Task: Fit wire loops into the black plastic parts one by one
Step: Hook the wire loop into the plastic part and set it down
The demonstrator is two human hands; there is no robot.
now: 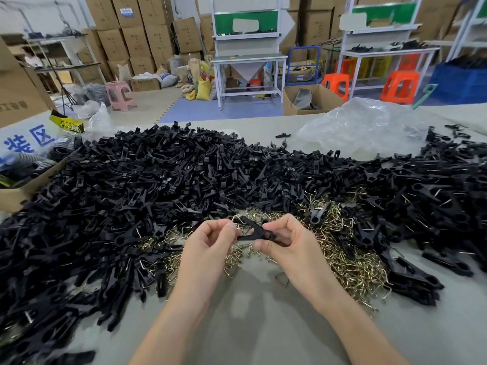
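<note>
Both hands work just above the desk (250, 325), close together at its near middle. The right hand (286, 242) pinches one black plastic part (259, 232) between thumb and curled fingers, gripping it at the round hub end. This grip appears meant to steady the piece while leaving its two arms free. The left hand (210, 241) is curled, thumb and forefinger pinching what looks like a wire loop (234, 219) at the tip of the upper arm; only a short silver bend of it shows, so whether it is seated cannot be told.

The part's long axis runs roughly left to right, tilted with the left end higher. The arms spread in a V toward the left hand and the hub points to the right hand.

Loose wire loops (342, 259) lie heaped directly beneath and to the right, within easy reach. A large heap of black parts (158, 180) banks up behind and to the left, evidently stock awaiting fitting.
</note>
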